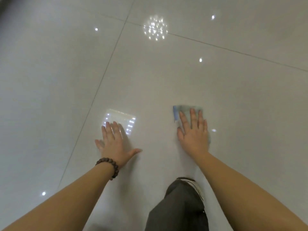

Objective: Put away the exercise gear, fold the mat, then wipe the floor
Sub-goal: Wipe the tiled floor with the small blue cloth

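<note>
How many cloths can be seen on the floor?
1. The cloth lies flat under the right hand, on the tiled floor. The left hand presses on bare tile.

Indoor room, glossy pale tiled floor (166, 77), ceiling light reflections (155, 27)

left hand (115, 144) flat on floor (166, 77), right hand (194, 135) on cloth (185, 110) to its right
</note>
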The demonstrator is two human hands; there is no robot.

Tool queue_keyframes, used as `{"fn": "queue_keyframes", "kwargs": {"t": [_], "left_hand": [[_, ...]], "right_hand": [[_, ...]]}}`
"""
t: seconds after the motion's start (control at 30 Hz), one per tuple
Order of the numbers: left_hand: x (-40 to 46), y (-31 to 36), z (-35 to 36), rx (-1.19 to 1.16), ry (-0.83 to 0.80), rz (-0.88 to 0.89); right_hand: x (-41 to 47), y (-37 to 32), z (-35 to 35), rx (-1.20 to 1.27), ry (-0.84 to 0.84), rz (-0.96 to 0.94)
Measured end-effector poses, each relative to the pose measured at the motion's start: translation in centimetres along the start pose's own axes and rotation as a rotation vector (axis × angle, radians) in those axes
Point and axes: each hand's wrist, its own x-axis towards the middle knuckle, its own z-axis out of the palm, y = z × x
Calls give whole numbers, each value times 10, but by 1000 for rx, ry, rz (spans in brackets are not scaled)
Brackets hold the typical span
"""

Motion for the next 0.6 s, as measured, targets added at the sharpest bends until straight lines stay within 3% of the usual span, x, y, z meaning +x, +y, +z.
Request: {"fn": "queue_keyframes", "kwargs": {"t": [0.17, 0.33, 0.47, 0.6], "left_hand": [[-47, -31, 21, 23, -108, -21], [-26, -44, 20, 1, -39, -143], [8, -43, 26, -62, -9, -181], [18, -46, 34, -53, -56, -200]], "right_hand": [[-104, -16, 6, -37, -121, -1], [-124, -24, 9, -23, -144, 7], [-90, -21, 13, -23, -110, -48], [45, -22, -8, -48, -124, -47]]}}
